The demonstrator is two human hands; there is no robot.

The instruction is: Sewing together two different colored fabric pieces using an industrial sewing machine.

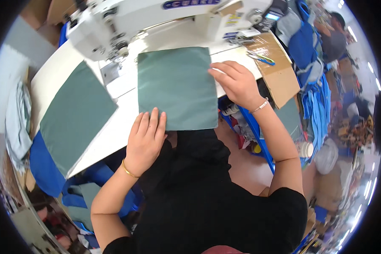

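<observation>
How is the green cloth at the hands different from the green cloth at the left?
The near-square cloth has the left hand on it and the right hand at its edge; the left cloth is untouched. The left cloth lies slantwise, the near-square cloth nearly straight. Both are dull green and look mostly flat.

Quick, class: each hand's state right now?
Left hand: open, resting on the green cloth at its lower-left corner.
Right hand: at the green cloth's right edge; whether pinching cannot be told.
</observation>
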